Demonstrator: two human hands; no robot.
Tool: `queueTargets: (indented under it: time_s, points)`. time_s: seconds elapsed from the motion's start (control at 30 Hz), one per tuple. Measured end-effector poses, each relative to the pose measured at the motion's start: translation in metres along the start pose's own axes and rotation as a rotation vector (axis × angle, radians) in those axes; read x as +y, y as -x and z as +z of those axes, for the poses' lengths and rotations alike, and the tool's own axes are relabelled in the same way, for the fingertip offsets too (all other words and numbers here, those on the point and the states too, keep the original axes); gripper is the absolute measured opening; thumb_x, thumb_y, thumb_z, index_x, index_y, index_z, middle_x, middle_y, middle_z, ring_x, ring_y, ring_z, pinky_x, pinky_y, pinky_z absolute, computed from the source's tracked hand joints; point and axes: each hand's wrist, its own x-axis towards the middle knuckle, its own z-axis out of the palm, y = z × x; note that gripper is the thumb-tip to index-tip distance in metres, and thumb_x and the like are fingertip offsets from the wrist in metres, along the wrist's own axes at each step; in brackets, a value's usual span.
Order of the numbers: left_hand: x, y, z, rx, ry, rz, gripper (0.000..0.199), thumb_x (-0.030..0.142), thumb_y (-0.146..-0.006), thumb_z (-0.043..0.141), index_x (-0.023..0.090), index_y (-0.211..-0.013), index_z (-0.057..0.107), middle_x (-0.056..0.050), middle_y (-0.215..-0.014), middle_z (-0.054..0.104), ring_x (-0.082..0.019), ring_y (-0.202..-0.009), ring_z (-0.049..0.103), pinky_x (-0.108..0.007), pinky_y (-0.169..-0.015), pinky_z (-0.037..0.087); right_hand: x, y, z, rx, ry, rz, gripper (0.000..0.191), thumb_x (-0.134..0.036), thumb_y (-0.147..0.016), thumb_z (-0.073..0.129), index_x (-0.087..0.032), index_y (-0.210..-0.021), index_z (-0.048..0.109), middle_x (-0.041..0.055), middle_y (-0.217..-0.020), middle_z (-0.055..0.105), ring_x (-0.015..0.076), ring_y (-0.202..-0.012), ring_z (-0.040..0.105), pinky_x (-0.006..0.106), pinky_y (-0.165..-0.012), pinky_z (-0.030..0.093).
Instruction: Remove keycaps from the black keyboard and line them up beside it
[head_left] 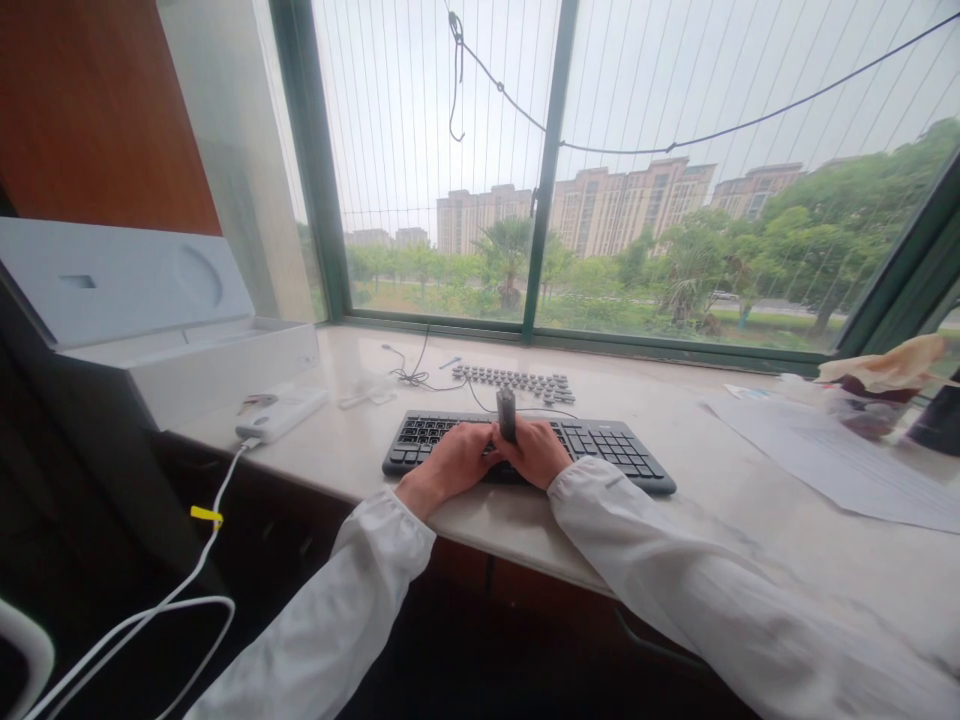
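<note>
One dark handle (507, 408) stands upright mid-frame in the fingers of the right hand (540, 452), presumably for control over the keyboard (619, 450); the left hand's (459, 455) grip I cannot tell.

Window (551, 150): green-framed; diffuse daylight enters under an overcast sky (637, 70). Counter (667, 405): pale, marbled, set directly below the window. Left of the window: a pale wall (232, 130), then a reddish-brown panel (97, 110). Beyond the window: green trees (795, 245) and, behind these, multi-storey buildings (622, 205).
</note>
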Motion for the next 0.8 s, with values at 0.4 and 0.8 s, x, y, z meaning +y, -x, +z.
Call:
queueTargets:
  time_s: [0.4,0.8]
  points:
    - [-0.0012,0.0008,0.0014,0.001,0.018,0.011,0.015,0.023,-0.085,0.054,0.015,-0.086,0.066,-0.008,-0.088,0.071,-0.021,-0.082,0.066,-0.028,-0.074,0.048,-0.0019,0.0007,-0.0026,-0.003,0.006,0.009,0.023,-0.033,-0.092,0.039,-0.018,-0.091,0.057,0.0025,-0.065,0.064,0.0171,-0.059,0.061,0.024,-0.057,0.036]
    - [-0.0011,0.0001,0.0025,-0.008,-0.001,-0.016,0.015,0.025,-0.085,0.054,0.015,-0.083,0.065,-0.008,-0.088,0.071,-0.020,-0.081,0.067,-0.027,-0.073,0.048,-0.0026,0.0020,-0.0018,0.007,0.045,0.022,0.026,-0.033,-0.092,0.039,-0.017,-0.095,0.059,0.0030,-0.066,0.067,0.0169,-0.059,0.063,0.024,-0.056,0.034]
